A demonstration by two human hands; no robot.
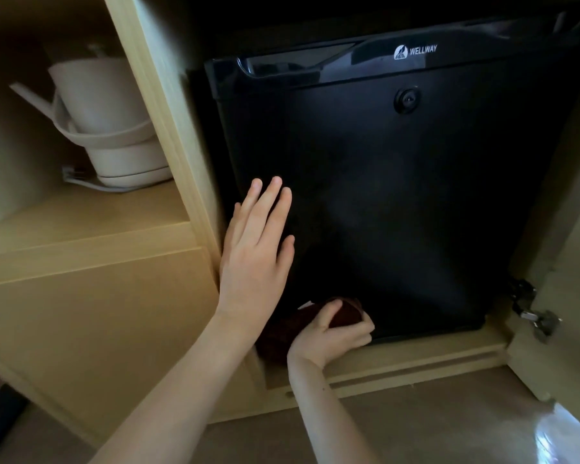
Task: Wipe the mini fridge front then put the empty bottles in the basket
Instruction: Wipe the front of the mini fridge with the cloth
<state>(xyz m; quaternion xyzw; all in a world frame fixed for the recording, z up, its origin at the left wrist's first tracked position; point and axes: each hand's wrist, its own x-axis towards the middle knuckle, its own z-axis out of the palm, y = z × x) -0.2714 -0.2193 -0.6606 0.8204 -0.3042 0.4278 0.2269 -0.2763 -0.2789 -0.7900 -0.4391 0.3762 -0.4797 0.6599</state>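
Note:
A black mini fridge [399, 195] with a white logo and a round lock sits inside a light wooden cabinet, its door closed. My left hand [255, 252] lies flat against the left edge of the fridge door, fingers spread and pointing up. My right hand [332, 333] grips a dark red cloth [292, 326] and presses it against the bottom left corner of the fridge front. No bottles or basket are in view.
A white electric kettle [108, 125] on its base stands on the shelf at the left. The cabinet door with a metal hinge [533, 316] hangs open at the right. Something shiny and plastic [559, 437] shows at the bottom right on the beige floor.

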